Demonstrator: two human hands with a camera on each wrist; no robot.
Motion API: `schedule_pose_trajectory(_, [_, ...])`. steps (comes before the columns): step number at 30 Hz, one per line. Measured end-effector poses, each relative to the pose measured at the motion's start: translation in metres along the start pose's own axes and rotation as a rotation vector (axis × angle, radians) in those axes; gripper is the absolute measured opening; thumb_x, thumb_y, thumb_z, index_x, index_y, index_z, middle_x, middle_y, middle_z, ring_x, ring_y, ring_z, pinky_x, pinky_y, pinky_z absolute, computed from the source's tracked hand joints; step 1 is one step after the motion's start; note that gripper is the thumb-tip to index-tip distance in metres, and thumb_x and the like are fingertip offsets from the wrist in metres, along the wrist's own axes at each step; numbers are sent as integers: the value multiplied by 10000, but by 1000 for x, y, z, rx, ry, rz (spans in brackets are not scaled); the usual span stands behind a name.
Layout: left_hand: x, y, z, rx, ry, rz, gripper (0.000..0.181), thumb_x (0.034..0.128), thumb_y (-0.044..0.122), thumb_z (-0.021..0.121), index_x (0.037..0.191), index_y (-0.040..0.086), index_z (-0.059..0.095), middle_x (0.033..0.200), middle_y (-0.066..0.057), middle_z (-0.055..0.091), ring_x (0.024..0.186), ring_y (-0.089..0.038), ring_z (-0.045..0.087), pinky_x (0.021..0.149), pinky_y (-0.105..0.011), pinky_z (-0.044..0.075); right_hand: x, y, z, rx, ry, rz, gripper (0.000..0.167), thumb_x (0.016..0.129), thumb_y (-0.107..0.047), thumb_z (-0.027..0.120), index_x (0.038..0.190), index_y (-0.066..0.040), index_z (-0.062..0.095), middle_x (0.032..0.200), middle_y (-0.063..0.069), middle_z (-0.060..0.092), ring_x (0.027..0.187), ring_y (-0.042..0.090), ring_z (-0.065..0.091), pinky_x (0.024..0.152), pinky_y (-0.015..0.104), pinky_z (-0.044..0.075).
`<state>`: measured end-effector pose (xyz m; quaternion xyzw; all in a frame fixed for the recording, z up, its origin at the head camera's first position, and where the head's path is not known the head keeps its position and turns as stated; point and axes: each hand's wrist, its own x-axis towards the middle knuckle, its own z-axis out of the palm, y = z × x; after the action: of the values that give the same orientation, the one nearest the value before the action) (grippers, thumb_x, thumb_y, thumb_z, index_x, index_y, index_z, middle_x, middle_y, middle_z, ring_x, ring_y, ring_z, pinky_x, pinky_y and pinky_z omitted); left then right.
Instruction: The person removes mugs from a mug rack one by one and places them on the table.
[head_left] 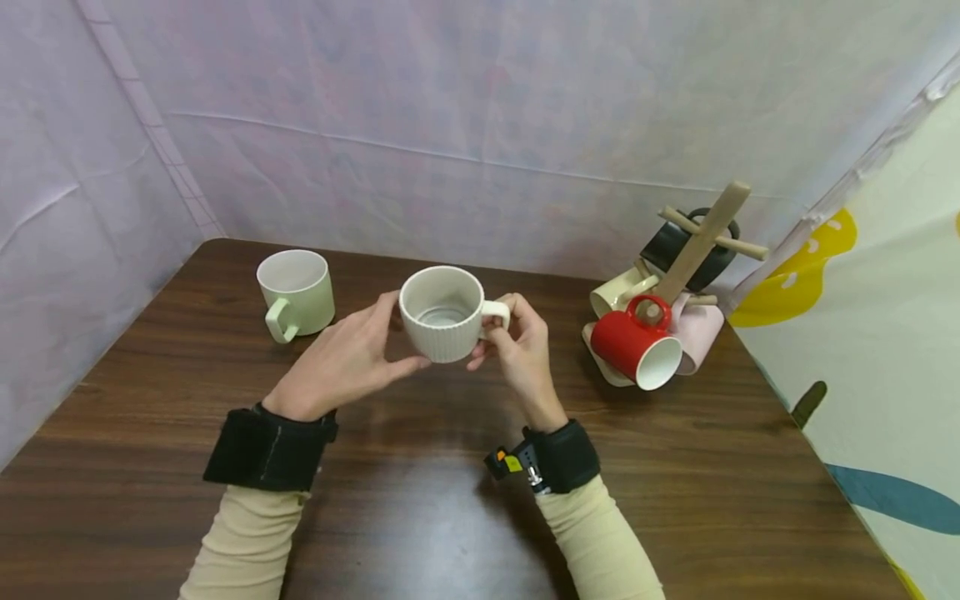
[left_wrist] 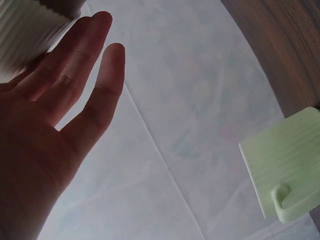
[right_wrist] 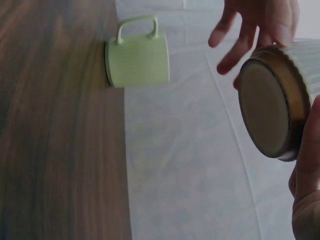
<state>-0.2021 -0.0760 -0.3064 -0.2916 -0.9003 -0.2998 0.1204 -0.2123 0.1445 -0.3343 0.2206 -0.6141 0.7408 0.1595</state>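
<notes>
A white ribbed mug (head_left: 442,321) is held up over the table, its mouth tilted so that its inside shows in the head view. My right hand (head_left: 521,346) pinches its handle on the right side. At the mug's left side is my left hand (head_left: 345,358), its fingers mostly straight and its thumb at the lower wall. The left wrist view shows these left fingers (left_wrist: 70,82) extended beside the ribbed wall. From the right wrist, the mug's unglazed-looking base (right_wrist: 265,107) is visible, with part of my right hand (right_wrist: 307,195) beside it.
A pale green mug (head_left: 298,292) stands upright at the back left of the wooden table (head_left: 420,517). At the back right, a wooden mug rack (head_left: 701,246) bears a red mug (head_left: 633,346), a black mug (head_left: 667,246), a cream mug (head_left: 617,292) and a pink mug (head_left: 701,333). Curtains hang behind.
</notes>
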Motion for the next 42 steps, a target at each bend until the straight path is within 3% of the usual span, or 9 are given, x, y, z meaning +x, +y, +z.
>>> schedule_pose_trajectory(6, [0, -2, 1, -122, 33, 34, 898, 810, 263, 886, 1457, -62, 355, 1284, -232, 597, 1122, -344, 628, 848, -507, 535, -2, 2, 5, 18, -26, 3, 94, 843, 203, 468, 887, 160, 397, 846, 25, 535, 547, 96, 590, 444, 290, 538])
schedule_pose_trajectory(11, [1, -1, 6, -206, 76, 59, 942, 771, 213, 916, 1444, -83, 327, 1309, -237, 556, 1176, -346, 590, 912, -509, 511, -4, 2, 8, 45, -55, 14, 96, 845, 189, 468, 893, 155, 392, 864, 46, 520, 567, 109, 598, 463, 299, 548])
schedule_pose_trajectory(15, [2, 4, 10, -225, 142, 41, 1052, 713, 223, 954, 1470, -66, 284, 1304, -247, 558, 1155, -365, 594, 907, -514, 513, -5, 1, 8, 69, -81, 8, 93, 857, 199, 465, 885, 161, 385, 871, 47, 522, 572, 113, 605, 466, 301, 550])
schedule_pose_trajectory(20, [2, 7, 11, -215, 179, 15, 1091, 684, 239, 971, 1475, -49, 277, 1264, -249, 587, 1097, -370, 621, 858, -504, 529, -4, 0, 7, 68, -103, 18, 89, 856, 181, 470, 912, 174, 401, 884, 47, 529, 574, 107, 602, 468, 296, 549])
schedule_pose_trajectory(36, [5, 7, 11, -230, 153, 2, 1063, 698, 250, 963, 1481, -65, 316, 1258, -223, 595, 1079, -343, 630, 829, -486, 540, -5, 2, 0, 109, -139, 65, 159, 867, 129, 544, 923, 163, 398, 895, 72, 539, 596, 126, 627, 487, 298, 554])
schedule_pose_trajectory(42, [6, 6, 10, -266, 180, 10, 1009, 680, 232, 971, 1445, -42, 373, 1245, -195, 616, 1073, -321, 639, 831, -478, 537, -3, 1, -1, 113, -163, 54, 168, 874, 129, 547, 916, 163, 388, 926, 67, 554, 600, 134, 629, 491, 299, 556])
